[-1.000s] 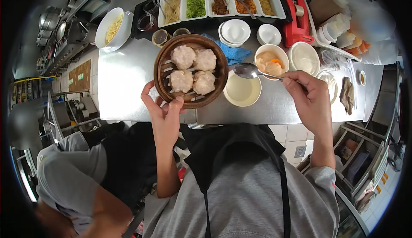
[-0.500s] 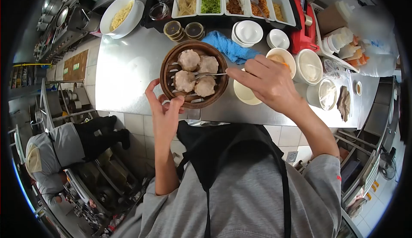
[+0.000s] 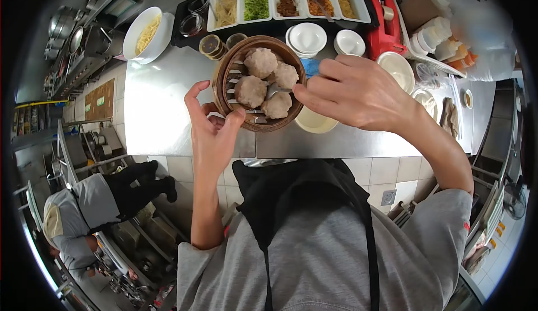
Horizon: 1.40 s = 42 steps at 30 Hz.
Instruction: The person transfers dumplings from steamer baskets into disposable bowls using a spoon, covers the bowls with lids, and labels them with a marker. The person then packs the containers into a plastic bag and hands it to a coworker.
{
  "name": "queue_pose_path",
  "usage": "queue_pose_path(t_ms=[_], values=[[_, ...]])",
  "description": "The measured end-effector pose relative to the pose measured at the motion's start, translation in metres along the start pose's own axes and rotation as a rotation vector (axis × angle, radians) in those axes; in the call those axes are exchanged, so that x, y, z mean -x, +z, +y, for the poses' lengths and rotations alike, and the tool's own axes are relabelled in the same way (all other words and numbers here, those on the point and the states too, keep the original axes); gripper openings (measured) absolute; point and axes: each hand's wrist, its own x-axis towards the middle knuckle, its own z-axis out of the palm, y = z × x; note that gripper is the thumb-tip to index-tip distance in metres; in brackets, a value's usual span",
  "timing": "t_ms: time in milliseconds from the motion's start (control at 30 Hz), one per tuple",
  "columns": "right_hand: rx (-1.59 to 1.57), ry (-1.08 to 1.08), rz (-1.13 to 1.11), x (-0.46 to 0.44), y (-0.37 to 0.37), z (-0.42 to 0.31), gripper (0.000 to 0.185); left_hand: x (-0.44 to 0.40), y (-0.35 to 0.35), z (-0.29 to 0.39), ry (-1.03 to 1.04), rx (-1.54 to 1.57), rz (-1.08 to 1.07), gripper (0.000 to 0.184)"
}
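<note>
A round bamboo steamer (image 3: 217,86) tips toward me above the counter, with several pale, lumpy meatballs (image 3: 251,91) on its slats. At its lower left rim, my left hand (image 3: 216,126) grips it, thumb over the edge and forefinger sticking up. My right hand (image 3: 358,92) is closed round the handle of a metal spoon (image 3: 273,90), most of which the fingers cover. The spoon's end sits among the meatballs. Under my right hand is a cream bowl (image 3: 315,121), partly hidden.
Topping tubs (image 3: 256,3) line the back, with stacked white dishes (image 3: 307,39) before them. A noodle bowl (image 3: 147,35) stands left; a red holder (image 3: 386,28) and squeeze bottles (image 3: 431,35) stand right. Beyond the counter (image 3: 159,100), another person (image 3: 92,199) bends at the left.
The steamer has risen and tilted, shifting slightly right, with my left hand still on it. My right hand has moved right and closer to the camera; the spoon has slid further under the meatballs.
</note>
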Motion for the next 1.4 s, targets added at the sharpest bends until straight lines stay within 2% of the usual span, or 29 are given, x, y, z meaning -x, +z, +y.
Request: queue_pose_path(t_ms=[400,700,900,1100,1200,1300,1400], values=[[0.066,0.038,-0.053,0.046,-0.019,0.004,0.031,0.006,0.036,0.004,0.071,-0.018,0.008,0.062],[0.047,0.107,0.041,0.075,-0.025,-0.004,0.039,0.013,0.042,-0.003,0.129,-0.007,0.042,0.06],[-0.056,0.496,0.111,0.08,-0.02,-0.013,0.034,0.013,0.04,-0.009,0.093,0.021,0.061,0.063],[-0.057,0.504,0.053,0.053,0.005,-0.011,0.015,0.016,0.037,-0.015,0.086,0.093,0.079,0.062],[-0.138,0.537,-0.075,0.036,0.011,-0.012,0.011,0.017,0.027,-0.034,0.01,0.178,0.133,0.061],[-0.138,0.425,-0.093,0.008,0.028,-0.022,0.011,0.021,0.017,-0.057,-0.052,0.24,0.189,0.058],[-0.168,0.361,-0.205,-0.026,0.052,-0.028,0.01,0.023,0.01,-0.085,-0.106,0.22,0.207,0.054]])
